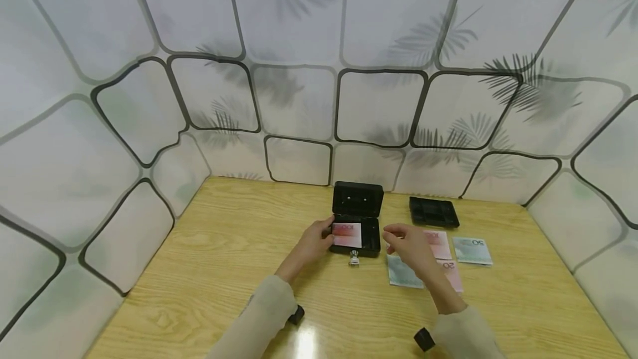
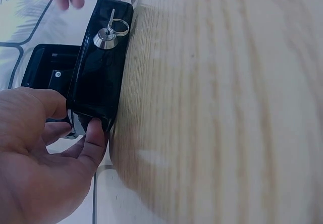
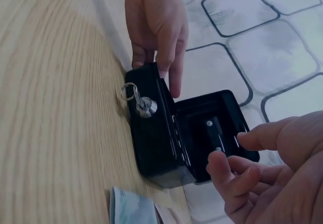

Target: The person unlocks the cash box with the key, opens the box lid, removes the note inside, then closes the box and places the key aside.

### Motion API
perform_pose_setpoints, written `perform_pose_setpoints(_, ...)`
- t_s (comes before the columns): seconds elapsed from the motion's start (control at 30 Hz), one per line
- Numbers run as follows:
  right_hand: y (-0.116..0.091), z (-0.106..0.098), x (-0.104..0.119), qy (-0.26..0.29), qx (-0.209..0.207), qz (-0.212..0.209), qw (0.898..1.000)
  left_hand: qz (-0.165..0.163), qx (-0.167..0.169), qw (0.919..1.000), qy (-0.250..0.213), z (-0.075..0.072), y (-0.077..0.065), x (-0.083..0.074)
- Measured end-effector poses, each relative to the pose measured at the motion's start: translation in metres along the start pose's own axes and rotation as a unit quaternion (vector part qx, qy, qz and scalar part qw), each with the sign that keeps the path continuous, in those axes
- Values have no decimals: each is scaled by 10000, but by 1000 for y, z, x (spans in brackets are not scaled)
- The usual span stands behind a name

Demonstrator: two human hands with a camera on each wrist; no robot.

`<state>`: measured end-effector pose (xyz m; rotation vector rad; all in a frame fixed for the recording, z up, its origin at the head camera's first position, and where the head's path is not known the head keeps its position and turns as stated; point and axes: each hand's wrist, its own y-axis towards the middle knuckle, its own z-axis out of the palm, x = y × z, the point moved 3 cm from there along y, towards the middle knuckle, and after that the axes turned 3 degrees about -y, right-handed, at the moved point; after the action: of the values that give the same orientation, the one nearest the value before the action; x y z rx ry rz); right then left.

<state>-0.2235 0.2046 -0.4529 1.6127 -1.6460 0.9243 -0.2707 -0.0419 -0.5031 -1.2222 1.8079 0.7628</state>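
A black metal cash box [image 1: 370, 252] stands on the table with its lid [image 1: 358, 199] raised. Inside lies a pink-red note marked 100 [image 1: 347, 235]. A key with a ring [image 2: 119, 27] sits in the front lock. My left hand [image 1: 314, 244] grips the box's left end, thumb at the upper edge and fingers on the end wall. To the right of the box my right hand [image 1: 411, 245] hovers over the notes, fingers loosely bent and nothing held. Beneath and beside it are a blue-green note [image 1: 404, 273], another pink 100 note [image 1: 440, 244] and a pink 20 note [image 1: 452, 276].
A black compartment tray [image 1: 433, 213] lies behind the notes, near the back wall. Farther right is a blue-green 50 note [image 1: 472, 251]. The wood-grain table [image 1: 224, 259] meets patterned wall panels at the back and both sides.
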Motion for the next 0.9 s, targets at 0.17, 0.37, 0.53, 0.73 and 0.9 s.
perform_pose_setpoints(0.17, 10, 13, 7, -35, 209, -81, 9997, 124, -48, 9999, 64, 0, 0, 0)
perform_pose_setpoints(0.37, 19, 26, 13, -47, 464, -65, 9989, 187, -91, 9997, 82, 1, 1, 1)
perform_pose_setpoints(0.53, 21, 34, 16, -63, 601, 108, 9981, 141, -82, 9998, 59, 1, 1, 0)
perform_pose_setpoints(0.73, 24, 40, 17, -159, 748, 283, 9967, 165, -89, 9998, 47, 0, 0, -1)
perform_pose_setpoints(0.9, 27, 45, 16, -224, 913, 348, 9950, 158, -95, 9998, 35, 0, -1, -2)
